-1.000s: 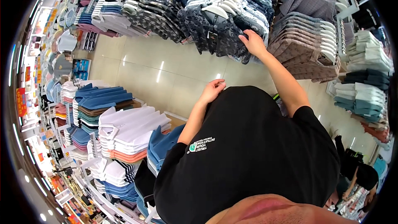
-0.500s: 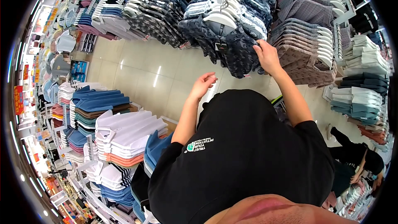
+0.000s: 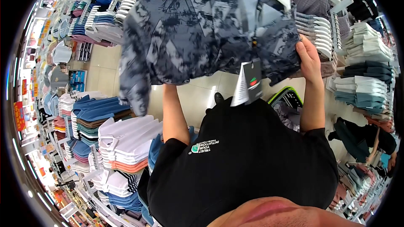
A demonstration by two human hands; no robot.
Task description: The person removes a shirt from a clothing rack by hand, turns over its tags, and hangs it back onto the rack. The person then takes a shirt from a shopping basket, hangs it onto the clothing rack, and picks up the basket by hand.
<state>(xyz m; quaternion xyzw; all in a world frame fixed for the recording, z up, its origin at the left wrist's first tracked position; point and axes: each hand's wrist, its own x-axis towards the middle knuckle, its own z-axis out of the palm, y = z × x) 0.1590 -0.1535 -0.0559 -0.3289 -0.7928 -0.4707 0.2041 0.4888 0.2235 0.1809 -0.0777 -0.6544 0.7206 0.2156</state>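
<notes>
Grey patterned shirt [image 3: 185, 33] is gripped at its edge by the right hand [image 3: 309, 58]

Loose black tee [image 3: 261, 164] with roomy short sleeves [image 3: 320, 145], so the forearms [image 3: 312, 105] and right hand [image 3: 309, 59] are bare. Left chest has a small white print [image 3: 207, 146], "TRUST YOUR INTUITION", next to a green-and-white logo [image 3: 195, 148]. Looks like a dark shoe tip [image 3: 218, 97] past the tee's far edge.
</notes>
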